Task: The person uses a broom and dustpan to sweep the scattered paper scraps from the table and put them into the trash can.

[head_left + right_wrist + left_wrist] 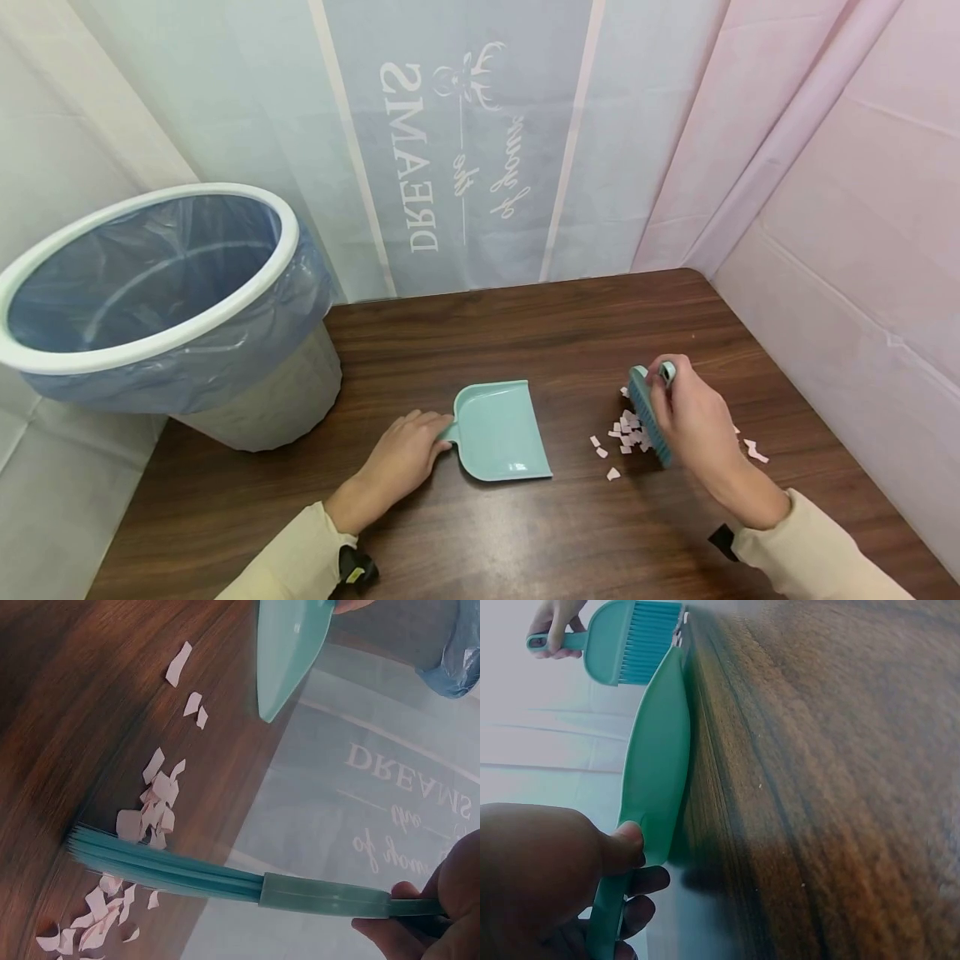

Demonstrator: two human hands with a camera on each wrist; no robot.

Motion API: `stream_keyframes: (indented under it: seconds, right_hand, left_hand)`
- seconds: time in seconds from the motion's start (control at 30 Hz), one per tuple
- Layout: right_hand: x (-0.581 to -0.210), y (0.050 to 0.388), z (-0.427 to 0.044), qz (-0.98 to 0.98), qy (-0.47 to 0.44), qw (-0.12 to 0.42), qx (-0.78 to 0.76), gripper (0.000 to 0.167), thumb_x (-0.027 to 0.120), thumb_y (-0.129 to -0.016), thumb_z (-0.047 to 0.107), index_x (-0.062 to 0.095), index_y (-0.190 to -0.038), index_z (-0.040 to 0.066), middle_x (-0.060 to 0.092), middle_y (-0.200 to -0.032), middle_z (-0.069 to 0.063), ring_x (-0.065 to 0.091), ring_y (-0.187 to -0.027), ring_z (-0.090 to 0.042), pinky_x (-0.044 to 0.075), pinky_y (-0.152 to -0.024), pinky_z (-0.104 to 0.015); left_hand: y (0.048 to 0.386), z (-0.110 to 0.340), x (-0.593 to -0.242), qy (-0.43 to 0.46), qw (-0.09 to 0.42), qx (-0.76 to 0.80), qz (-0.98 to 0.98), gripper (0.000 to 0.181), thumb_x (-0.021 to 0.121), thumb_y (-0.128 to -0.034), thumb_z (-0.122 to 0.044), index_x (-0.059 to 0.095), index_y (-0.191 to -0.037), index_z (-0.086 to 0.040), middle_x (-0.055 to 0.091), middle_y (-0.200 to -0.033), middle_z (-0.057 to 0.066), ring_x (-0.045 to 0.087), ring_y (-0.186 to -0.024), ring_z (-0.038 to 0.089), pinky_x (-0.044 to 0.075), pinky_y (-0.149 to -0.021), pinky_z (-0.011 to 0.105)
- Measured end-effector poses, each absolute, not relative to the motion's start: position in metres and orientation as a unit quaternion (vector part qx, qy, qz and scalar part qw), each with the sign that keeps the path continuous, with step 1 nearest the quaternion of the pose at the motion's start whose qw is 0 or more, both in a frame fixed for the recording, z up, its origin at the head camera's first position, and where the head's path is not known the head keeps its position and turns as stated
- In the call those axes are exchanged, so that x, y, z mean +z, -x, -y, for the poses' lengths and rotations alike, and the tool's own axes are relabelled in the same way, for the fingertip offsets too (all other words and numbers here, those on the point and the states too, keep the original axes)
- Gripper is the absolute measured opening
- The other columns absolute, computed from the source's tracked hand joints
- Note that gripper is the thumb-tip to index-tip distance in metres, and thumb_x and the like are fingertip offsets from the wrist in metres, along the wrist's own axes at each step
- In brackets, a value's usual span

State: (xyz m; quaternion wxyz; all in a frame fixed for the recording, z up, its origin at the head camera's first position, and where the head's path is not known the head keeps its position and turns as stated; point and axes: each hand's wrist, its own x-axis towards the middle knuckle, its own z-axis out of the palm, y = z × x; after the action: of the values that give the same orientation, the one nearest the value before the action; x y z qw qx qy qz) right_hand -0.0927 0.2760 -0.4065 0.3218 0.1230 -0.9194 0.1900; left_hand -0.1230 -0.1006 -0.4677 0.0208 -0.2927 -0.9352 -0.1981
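Your left grip [403, 457] pinches the dustpan [501, 432] by its handle; your right grip [696, 421] pinches the brush [648, 415] by its handle, bristles down among the paper scraps [627, 435] on the surface [525, 333]. Expect both tools to be light, stiff and slightly slippery; hold by the handles only. Scraps are likely near-weightless and scatter easily; apply gentle strokes.

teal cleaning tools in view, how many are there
2: a flat teal plastic dustpan in the left hand, and a teal plastic bristle brush in the right hand.
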Motion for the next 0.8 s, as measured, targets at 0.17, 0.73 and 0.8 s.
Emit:
stream_keyframes:
  seconds: [0.17, 0.73, 0.8]
  right_hand:
    - [-0.408, 0.093, -0.27, 0.92, -0.12, 0.315, 0.198, 0.02, 0.063, -0.089, -0.011, 0.053, -0.104, -0.002, 0.061, -0.078, -0.012, 0.048, -0.057, -0.016, 0.041, -0.047, -0.035]
    - [-0.408, 0.098, -0.245, 0.898, -0.139, 0.339, 0.242, 0.024, 0.064, -0.088, -0.015, 0.055, -0.104, 0.0, 0.066, -0.083, -0.01, 0.05, -0.057, -0.011, 0.041, -0.046, -0.029]
    - [-0.406, 0.098, -0.243, 0.897, -0.139, 0.339, 0.249, 0.024, 0.064, -0.088, -0.015, 0.055, -0.104, 0.0, 0.066, -0.083, -0.009, 0.046, -0.056, -0.008, 0.039, -0.046, -0.024]
  left_hand:
    - [0.124, 0.101, -0.469, 0.292, 0.019, -0.2, 0.935, 0.033, 0.072, -0.0957, -0.016, 0.068, -0.126, -0.004, 0.071, -0.12, 0.007, 0.065, -0.105, 0.026, 0.053, -0.092, 0.048]
    - [0.125, 0.101, -0.468, 0.29, 0.012, -0.201, 0.936, 0.033, 0.072, -0.0959, -0.016, 0.068, -0.126, -0.004, 0.071, -0.12, 0.008, 0.064, -0.105, 0.025, 0.053, -0.091, 0.049]
    - [0.124, 0.1, -0.468, 0.29, 0.011, -0.202, 0.935, 0.033, 0.072, -0.0956, -0.016, 0.068, -0.126, -0.003, 0.071, -0.12, 0.008, 0.064, -0.105, 0.026, 0.053, -0.091, 0.048]
